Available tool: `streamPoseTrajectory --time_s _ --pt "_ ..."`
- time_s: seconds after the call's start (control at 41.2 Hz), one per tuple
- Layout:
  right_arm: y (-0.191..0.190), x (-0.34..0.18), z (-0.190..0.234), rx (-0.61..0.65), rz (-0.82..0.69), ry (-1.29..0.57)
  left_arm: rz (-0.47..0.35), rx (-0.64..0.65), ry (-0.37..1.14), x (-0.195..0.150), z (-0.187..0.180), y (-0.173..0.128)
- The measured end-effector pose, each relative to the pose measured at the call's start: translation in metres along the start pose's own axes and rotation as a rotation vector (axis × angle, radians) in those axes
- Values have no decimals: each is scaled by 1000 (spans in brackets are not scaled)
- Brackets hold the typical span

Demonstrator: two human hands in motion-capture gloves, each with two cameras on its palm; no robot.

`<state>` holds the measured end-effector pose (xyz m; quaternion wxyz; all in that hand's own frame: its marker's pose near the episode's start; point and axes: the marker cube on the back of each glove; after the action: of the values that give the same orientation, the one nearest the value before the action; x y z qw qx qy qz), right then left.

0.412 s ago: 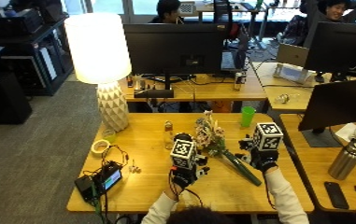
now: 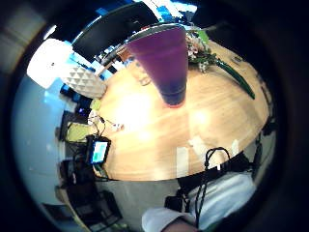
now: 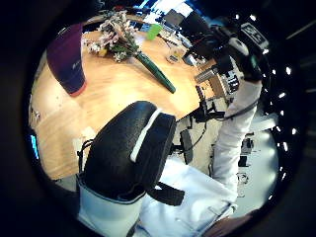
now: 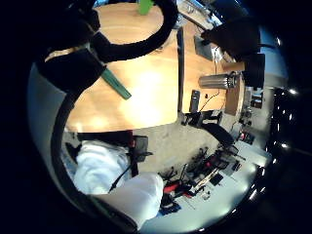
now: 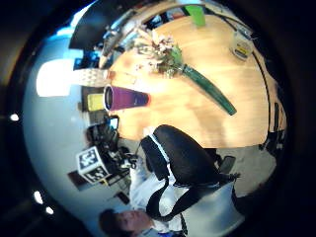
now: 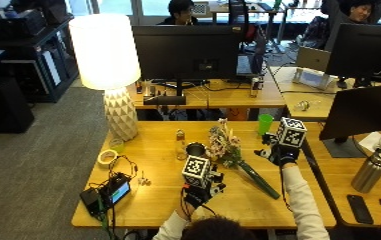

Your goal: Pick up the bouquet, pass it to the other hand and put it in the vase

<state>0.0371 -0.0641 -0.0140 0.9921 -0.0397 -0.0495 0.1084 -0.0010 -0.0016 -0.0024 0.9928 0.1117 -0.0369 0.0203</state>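
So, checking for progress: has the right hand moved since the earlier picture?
Yes. The right hand has shifted up the outside view, nearer the green cup.

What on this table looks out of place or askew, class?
The bouquet lies flat on the table, its green-wrapped stem pointing towards the person, instead of standing in the purple vase beside its flowers. Neither hand holds it. Nothing looks spilled or broken.

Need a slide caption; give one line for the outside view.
Bouquet lies flat on the wooden table beside the vase, with the left hand and right hand raised above, neither holding it.
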Motion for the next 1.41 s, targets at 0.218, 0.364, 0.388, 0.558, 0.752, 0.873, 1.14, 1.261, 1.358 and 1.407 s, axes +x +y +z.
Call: streamPoseTrajectory --time_s 0.218,0.364,0.388,0.558,0.752,0.873,1.14,1.261,1.358,1.407 --pt "-47 32 39 -75 130 -44 8 -117 64 10 11 20" --pt "-62 52 89 -173 155 -46 9 -128 73 11 7 25" --pt "-58 52 94 -191 164 -46 7 -131 75 11 6 25" --pt "22 34 103 -309 252 -30 -2 -145 82 13 5 28" --pt "24 33 154 -314 162 9 4 -150 82 12 16 25" --pt "22 34 173 -324 160 82 2 -138 72 9 22 22" --pt "13 30 186 -176 109 23 -21 -170 87 9 12 32" --pt "9 26 187 -186 126 24 -21 -189 84 8 15 30" --pt "0 22 183 -78 115 76 -24 -196 83 7 18 26" --pt "-6 22 180 -3 125 106 -27 -195 77 4 22 23"
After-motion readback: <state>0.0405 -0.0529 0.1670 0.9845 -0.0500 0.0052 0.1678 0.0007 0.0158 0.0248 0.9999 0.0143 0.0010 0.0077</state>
